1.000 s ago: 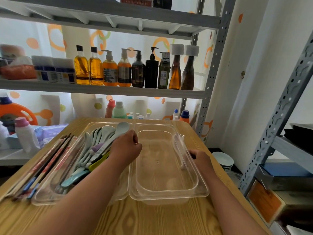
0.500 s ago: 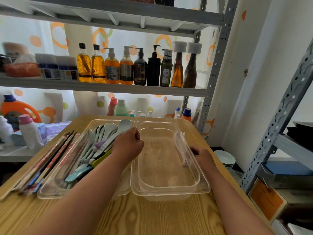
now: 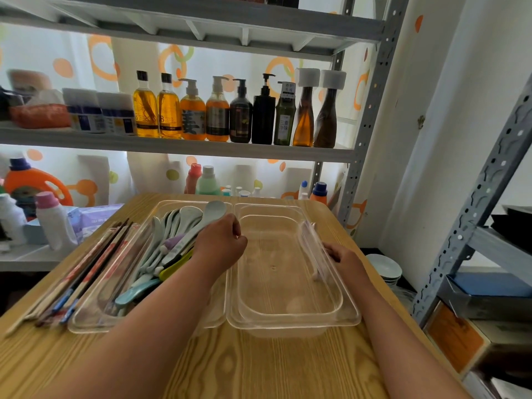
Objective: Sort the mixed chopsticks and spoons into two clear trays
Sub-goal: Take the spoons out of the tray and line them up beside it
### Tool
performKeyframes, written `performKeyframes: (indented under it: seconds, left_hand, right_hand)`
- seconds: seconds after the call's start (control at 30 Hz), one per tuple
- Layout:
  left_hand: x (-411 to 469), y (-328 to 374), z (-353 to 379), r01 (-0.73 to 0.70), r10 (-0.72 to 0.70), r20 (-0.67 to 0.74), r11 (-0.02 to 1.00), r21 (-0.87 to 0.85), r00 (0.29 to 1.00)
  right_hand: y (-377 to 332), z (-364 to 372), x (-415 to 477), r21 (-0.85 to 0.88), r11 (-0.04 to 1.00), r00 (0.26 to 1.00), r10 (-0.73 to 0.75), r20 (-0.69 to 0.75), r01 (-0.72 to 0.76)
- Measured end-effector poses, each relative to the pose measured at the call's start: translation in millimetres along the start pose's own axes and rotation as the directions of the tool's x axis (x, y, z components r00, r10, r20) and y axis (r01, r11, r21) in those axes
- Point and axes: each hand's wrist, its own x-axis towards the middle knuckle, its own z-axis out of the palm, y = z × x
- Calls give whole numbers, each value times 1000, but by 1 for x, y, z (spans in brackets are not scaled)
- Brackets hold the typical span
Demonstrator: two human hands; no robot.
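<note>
The left hand [image 3: 220, 243] hangs over the line where the two clear trays meet. Its fingers are curled down toward the rims, but it is not possible to tell if they hold anything. The right hand [image 3: 344, 257] is at the outer long side of the right tray [image 3: 288, 322], and its fingers are bent over that rim and hold it. Something pale and see-through stands just beside these fingers at the tray wall; what it is I cannot tell.

The left tray [image 3: 86, 321] touches the right one along the long side. The spoons [image 3: 178, 226] lie in the left tray in a loose heap – white, pale green, blue, one purple and one yellow handle – with the bowls pointing away from the person. The chopsticks [image 3: 95, 263] lie in a bundle on the wooden table [image 3: 230, 364], just beside the left tray on its outer side.

Behind the table stands a grey metal shelf [image 3: 172, 145] with a row of bottles [image 3: 218, 110] – amber, orange and dark ones. Right of the table, lower down, is a stack of white bowls [image 3: 385, 267].
</note>
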Motion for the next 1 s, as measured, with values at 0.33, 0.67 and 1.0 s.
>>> performKeyframes:
  seconds: [0.33, 0.67, 1.0]
  left_hand:
    - [-1, 1, 0, -4, 4, -2, 1000, 5, 1000]
    - [1, 2, -2, -18, 16, 26, 998, 64, 1000]
    - [-8, -8, -39, 3, -6, 98, 1000, 31, 995]
  right_hand:
    - [4, 1, 3, 18, 999, 999, 28, -35, -27]
    - [-19, -2, -7, 120, 993, 984, 36, -173, -15]
    - [-94, 9, -35, -88, 954, 952, -295, -88, 287]
